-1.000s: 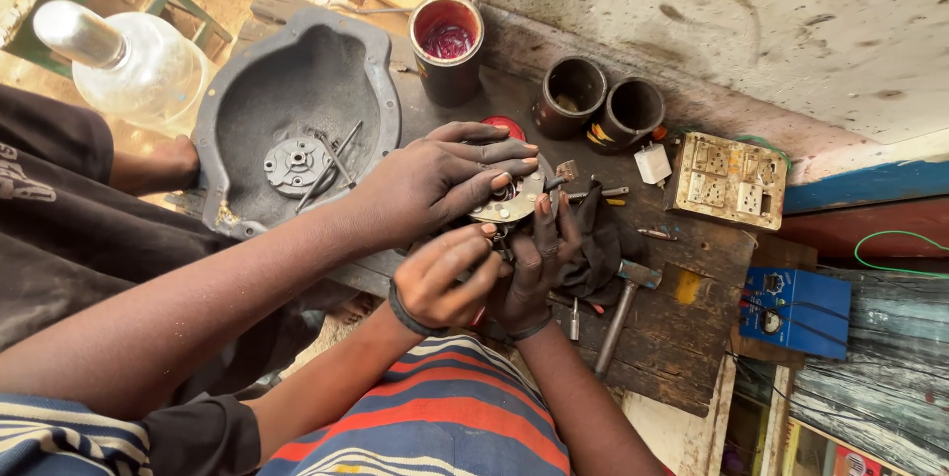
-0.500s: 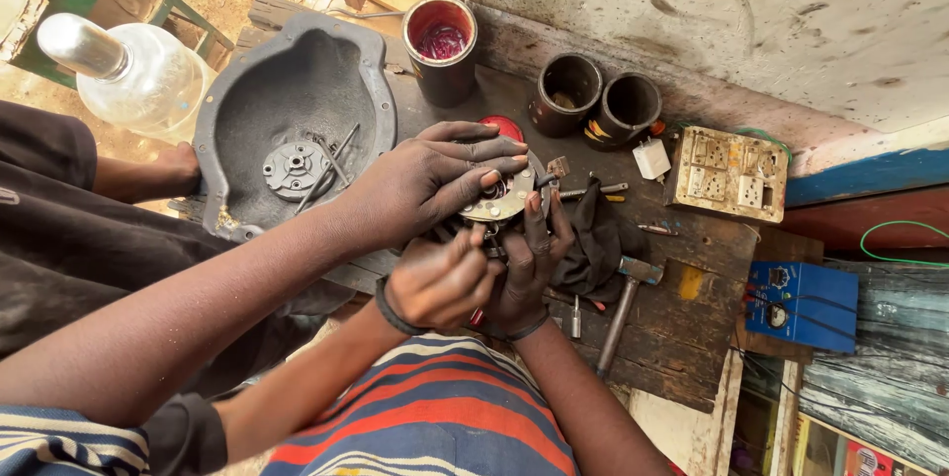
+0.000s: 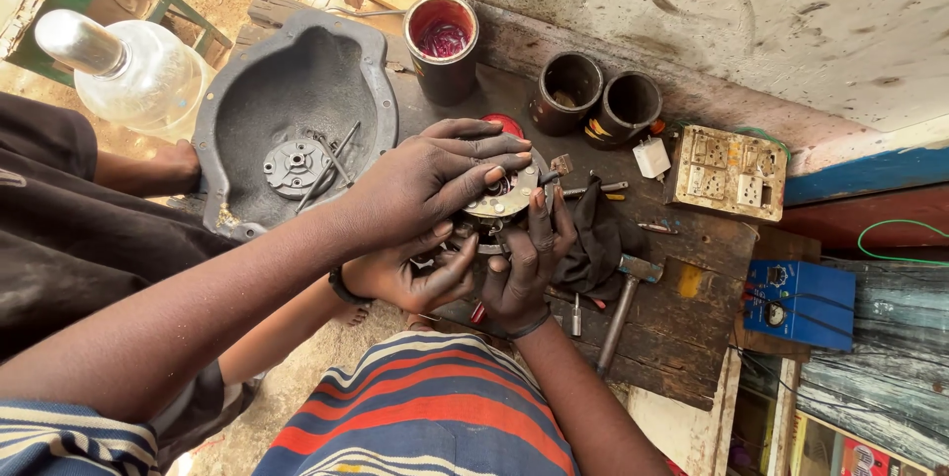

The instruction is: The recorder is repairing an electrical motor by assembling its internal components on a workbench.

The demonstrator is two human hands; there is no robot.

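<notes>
A round metal motor part [image 3: 509,201] lies on the dark wooden bench [image 3: 692,328]. My left hand [image 3: 415,276], with a band at the wrist, is curled around its lower left side. My right hand [image 3: 529,259] grips its lower right edge, fingers stretched up against the silvery disc. A co-worker's hand [image 3: 430,174] reaches in from the left and lies across the top of the part, fingertips on the disc. Most of the part is hidden under the three hands.
A grey cast metal housing [image 3: 247,110] with small parts lies at the left. A red-lined can [image 3: 442,41] and two dark cups [image 3: 598,100] stand behind. A black cloth [image 3: 603,239], hammer [image 3: 623,303], socket plate [image 3: 727,172], blue box [image 3: 796,303] and clear bottle [image 3: 133,71] are around.
All three hands stay on the round part. My fingers have shifted slightly on its rim, and the co-worker's fingers have spread a little over the disc.
</notes>
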